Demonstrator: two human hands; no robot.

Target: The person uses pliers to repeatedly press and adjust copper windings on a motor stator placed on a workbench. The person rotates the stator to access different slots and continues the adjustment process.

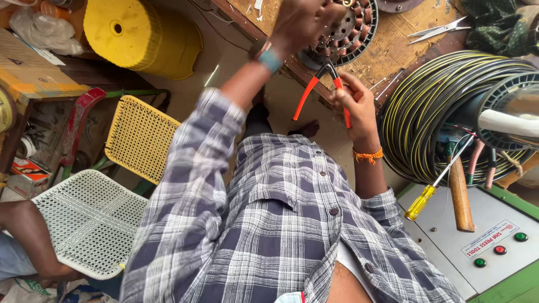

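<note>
Gripping red-handled pliers in closed right hand, jaws at wound stator on bench, left hand curled atop it: likely heavy, rigid, windings fragile; best held by rim.

shirt: button-up, plaid in blue-grey, navy and white, with a loose fit and creases across the front
buttons: small, dark and round, set in a row down the front placket
sleeves: long; the left cuff sits pushed back from the wrist, and the right sleeve is rolled to about the elbow
left wrist: a teal band worn snug around it
right wrist: an orange beaded thread tied around it
hem: a paler garment edge shows under the open lower front of the shirt
</note>
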